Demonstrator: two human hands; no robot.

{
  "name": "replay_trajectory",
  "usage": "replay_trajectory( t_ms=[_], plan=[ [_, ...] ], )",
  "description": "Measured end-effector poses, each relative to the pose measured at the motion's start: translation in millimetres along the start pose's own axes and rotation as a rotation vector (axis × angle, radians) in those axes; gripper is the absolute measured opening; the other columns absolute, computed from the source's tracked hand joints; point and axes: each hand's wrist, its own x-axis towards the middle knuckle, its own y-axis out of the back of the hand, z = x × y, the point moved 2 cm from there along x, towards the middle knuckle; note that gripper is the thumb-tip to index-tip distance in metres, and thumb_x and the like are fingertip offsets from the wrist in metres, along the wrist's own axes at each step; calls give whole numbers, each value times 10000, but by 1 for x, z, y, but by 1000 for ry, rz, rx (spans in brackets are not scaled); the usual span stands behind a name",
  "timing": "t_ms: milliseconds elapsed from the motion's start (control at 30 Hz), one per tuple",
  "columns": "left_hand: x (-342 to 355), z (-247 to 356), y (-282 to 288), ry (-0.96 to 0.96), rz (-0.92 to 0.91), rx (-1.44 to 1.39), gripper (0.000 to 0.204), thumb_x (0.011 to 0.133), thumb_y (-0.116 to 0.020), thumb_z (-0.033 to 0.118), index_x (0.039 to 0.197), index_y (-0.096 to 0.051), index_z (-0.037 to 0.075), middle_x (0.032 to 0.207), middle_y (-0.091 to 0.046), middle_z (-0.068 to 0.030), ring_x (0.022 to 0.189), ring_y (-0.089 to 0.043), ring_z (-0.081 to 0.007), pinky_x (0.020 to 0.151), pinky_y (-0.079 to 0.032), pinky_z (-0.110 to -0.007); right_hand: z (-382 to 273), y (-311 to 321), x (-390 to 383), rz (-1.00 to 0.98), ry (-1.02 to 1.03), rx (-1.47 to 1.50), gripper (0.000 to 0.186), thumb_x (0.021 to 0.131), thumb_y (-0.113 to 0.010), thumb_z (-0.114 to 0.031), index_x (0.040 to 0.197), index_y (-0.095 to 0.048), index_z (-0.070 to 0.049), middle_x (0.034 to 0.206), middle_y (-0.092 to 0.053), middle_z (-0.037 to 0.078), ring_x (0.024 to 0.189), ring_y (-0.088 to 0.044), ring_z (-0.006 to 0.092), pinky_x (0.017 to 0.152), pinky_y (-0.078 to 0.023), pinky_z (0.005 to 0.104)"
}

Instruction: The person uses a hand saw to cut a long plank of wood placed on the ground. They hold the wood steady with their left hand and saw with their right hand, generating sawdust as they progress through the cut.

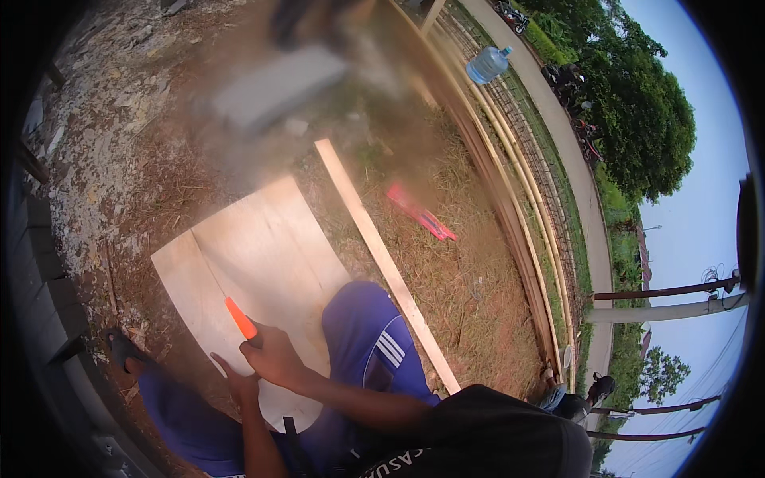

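Plywood sheet (279,215) apparently undivided; dark line (209,264), cut or drawn unclear. Right hand (277,358) closed round orange tool (240,319); left hand (241,384) at sheet's edge, grip unclear.

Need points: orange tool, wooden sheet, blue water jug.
Orange tool (241,318): head view, middle of its orange part.
Wooden sheet (267,251): head view, bare upper face.
Blue water jug (486,66): head view, side of its body.
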Motion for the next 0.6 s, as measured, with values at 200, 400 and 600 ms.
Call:
replay_trajectory(
  t_ms=[200, 400, 600],
  plan=[
    [1, -4, 14, -52, 11, 84, 1512, 627, -980, 143, 1675, 95, 325, 1373, -589, -365, 1257, -597, -501, 1036, -488, -545, 18, -30, 49, 59, 99, -23, 232, 874, -612, -139, 993, -679, 49, 714, -656, 233, 642, -653, 385, 629, -488, 466],
    [-17, 1, -3, -119, -73, -26, 1548, 587, -1000, 125, 1676, 85, 305, 1385, -573, -378, 1301, -569, -503, 1080, -484, -519, 26, -48, 172, 199, 58, -94, 256, 851, -609, -160, 905, -664, 85, 845, -678, 349, 852, -698, 495, 757, -534, 556],
    [11, -21, -2, -58, 56, -14, 1551, 585, -1008, 140, 1672, 81, 344, 1410, -550, -383, 1306, -565, -501, 1089, -485, -524, 3, 3, 9, 20, 66, -50, 241, 856, -598, -144, 918, -658, 81, 752, -663, 275, 724, -675, 429, 719, -525, 504]
  ],
)
